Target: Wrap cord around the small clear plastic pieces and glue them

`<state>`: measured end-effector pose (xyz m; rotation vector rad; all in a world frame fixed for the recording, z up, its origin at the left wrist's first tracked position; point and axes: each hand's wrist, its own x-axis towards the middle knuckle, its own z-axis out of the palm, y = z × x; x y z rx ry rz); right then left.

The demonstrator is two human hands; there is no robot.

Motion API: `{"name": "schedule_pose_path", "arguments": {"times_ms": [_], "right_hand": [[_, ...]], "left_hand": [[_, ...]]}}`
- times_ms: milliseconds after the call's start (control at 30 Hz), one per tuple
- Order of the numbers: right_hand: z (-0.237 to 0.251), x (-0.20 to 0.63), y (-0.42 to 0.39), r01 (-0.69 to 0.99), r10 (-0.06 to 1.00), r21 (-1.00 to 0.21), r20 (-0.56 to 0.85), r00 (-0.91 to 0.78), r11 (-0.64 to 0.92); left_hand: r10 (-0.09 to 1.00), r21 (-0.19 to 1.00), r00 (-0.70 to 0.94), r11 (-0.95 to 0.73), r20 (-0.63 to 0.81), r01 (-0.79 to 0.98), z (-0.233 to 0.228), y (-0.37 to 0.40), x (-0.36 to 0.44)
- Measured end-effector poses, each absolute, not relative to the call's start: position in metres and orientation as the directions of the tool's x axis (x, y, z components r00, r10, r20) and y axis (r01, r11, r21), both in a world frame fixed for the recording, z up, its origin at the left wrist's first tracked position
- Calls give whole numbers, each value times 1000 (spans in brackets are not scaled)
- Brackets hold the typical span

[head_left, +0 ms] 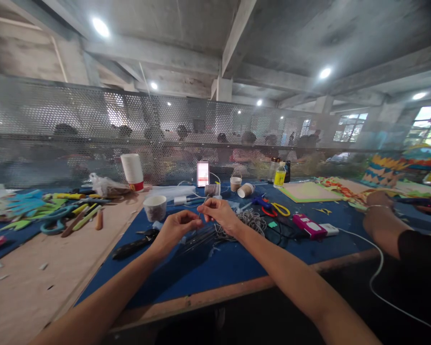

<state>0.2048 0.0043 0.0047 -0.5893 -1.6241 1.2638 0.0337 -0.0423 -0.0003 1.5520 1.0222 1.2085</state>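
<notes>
Over the blue table mat [187,278], my left hand [179,226] and my right hand [219,213] meet fingertip to fingertip, each closed in a pinch. Something thin and dark, perhaps wire or thread, shows between them, too small to name. Below and behind my right wrist is a tangled heap of grey cord [253,223]. Clear plastic strips [201,239] lie under the hands. A black-handled tool [132,247] lies left of my left hand, near a paper cup [155,208]. Past my fingers stand a spool [211,190] and a lit phone [203,174].
Scissors [57,220], stacked cups [132,170] and carving-type tools lie left. To the right are yellow-and-red-handled pliers [280,209], a magenta box [309,226], a yellow-labelled bottle [280,175] and a white cable [377,273]. Another person's arm [380,225] reaches in at right. A perforated screen [172,139] runs behind.
</notes>
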Motion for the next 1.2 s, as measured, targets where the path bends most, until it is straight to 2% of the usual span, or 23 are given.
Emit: {"name": "schedule_pose_path", "arguments": {"times_ms": [100,300,400,600,867,1067,1200], "right_hand": [[4,204,4,-163,814,-921,390,-430,355],[5,205,4,-169,808,-927,376,-453,336],[6,205,3,-147,814,-931,363,-453,333],[7,204,1,-94,828,-939,337,-447,331],[9,205,1,-145,812,-936,349,-467,320],[7,204,2,-103,836,-939,338,-433,327],[5,203,4,-118,832,-936,349,-431,331]], "left_hand": [[957,960,176,-254,232,114,0,-43,33],[933,991,334,-118,130,-56,0,-47,29],[919,995,385,-67,92,-77,1,-48,29],[947,970,260,-222,190,100,-2,-42,34],[927,989,346,-143,143,-26,-2,-44,30],[960,953,171,-250,221,171,-5,-35,31],[954,967,228,-225,194,117,-2,-40,31]]}}
